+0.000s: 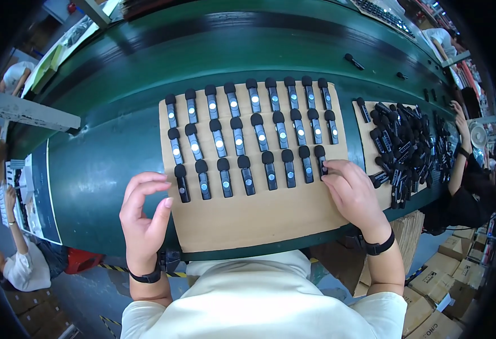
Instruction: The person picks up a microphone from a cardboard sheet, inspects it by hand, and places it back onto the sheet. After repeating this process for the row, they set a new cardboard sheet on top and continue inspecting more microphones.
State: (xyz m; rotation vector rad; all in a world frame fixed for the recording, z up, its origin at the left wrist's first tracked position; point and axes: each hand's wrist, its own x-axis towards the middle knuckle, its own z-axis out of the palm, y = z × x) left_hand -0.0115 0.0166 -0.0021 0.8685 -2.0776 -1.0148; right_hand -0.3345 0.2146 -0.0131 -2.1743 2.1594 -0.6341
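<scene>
Three rows of small black clip-on microphones [261, 137] with foam tops lie on a brown cardboard sheet [259, 220]. Most of them show a bright round spot on the body. At the right end of the nearest row, my right hand [354, 192] pinches the lower part of a microphone [320, 156] with thumb and fingertips. My left hand [146, 212] holds nothing; its fingers are spread and curved at the sheet's left edge. The nearest thing to it is the leftmost microphone [182, 183] of that row, which shows little or no light.
A large heap of microphones [403, 141] covers another cardboard piece on the right, beside a co-worker's arm [460, 147]. Beyond the sheet runs a green conveyor belt [225, 45] carrying a few loose microphones [354, 61]. A grey metal beam [33, 110] juts in from the left.
</scene>
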